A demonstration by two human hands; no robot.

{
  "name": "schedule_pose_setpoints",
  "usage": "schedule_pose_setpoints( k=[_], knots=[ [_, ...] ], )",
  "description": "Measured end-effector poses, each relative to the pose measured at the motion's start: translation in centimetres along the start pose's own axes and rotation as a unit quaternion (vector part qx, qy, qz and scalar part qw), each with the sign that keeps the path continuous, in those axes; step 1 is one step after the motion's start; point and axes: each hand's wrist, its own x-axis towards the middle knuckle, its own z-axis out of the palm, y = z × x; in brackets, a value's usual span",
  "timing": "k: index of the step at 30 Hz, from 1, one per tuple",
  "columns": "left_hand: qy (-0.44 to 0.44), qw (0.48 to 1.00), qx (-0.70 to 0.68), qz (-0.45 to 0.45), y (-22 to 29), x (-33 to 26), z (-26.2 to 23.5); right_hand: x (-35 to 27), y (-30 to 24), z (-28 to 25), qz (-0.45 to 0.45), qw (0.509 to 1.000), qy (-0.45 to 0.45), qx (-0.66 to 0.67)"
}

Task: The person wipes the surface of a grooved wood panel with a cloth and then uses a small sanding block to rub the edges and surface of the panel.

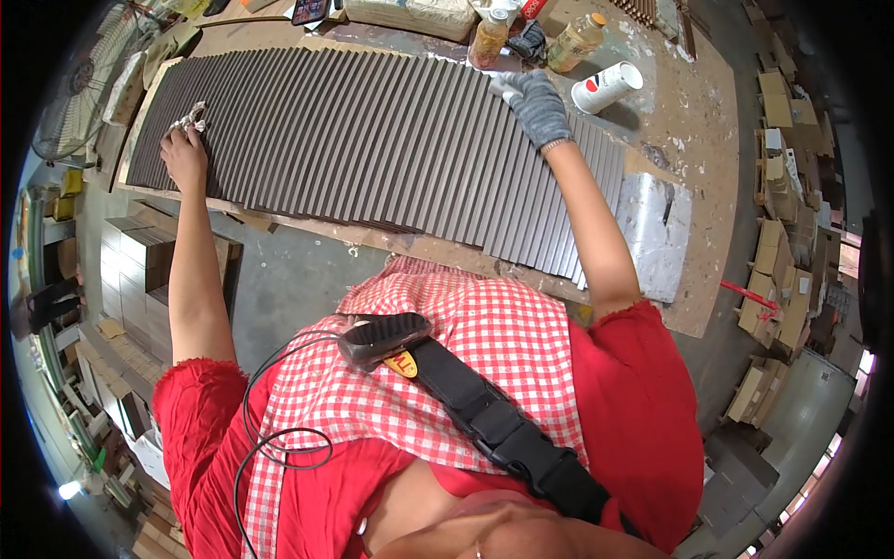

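Observation:
Many long, narrow dark-grey strips [372,140] lie side by side in a wide, curving row across the worktable. At the row's left end my bare left hand [186,160] is closed on a crumpled, patterned rag [193,117], held against the strips. My right hand [538,107] wears a grey knitted glove with paler fingertips. It rests at the far ends of the strips, right of the middle, with its fingers stretched out over them. Whether those fingertips pinch a strip is hard to see. Towards the right end the strips look lighter and shinier.
Beyond my right hand stand two drink bottles [488,39] [576,43] and a white cup [607,88]. A silvery sheet [655,237] lies on the paint-spotted table [712,140] at the right. A fan [91,79] stands far left; cartons [130,265] are stacked on the floor.

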Motion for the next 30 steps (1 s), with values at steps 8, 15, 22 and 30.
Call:
schedule_pose_setpoints(
  k=[8,15,22,30],
  knots=[
    [0.001,1.0,-0.001,-0.004,-0.4,-0.3,0.1,-4.9,-4.7,-0.4,0.107,0.989,-0.065,0.077],
    [-0.014,1.0,-0.002,-0.009,-0.4,-0.1,0.0,-13.0,-9.2,-3.0,0.035,0.973,-0.214,0.084],
    [-0.014,1.0,-0.008,0.01,-0.3,0.4,0.2,-8.2,-6.2,-1.7,-0.007,0.994,-0.079,0.079],
    [-0.02,1.0,0.002,-0.005,-0.4,0.6,0.4,-17.5,-10.0,-1.3,-0.015,0.988,-0.149,0.04]
  ],
)
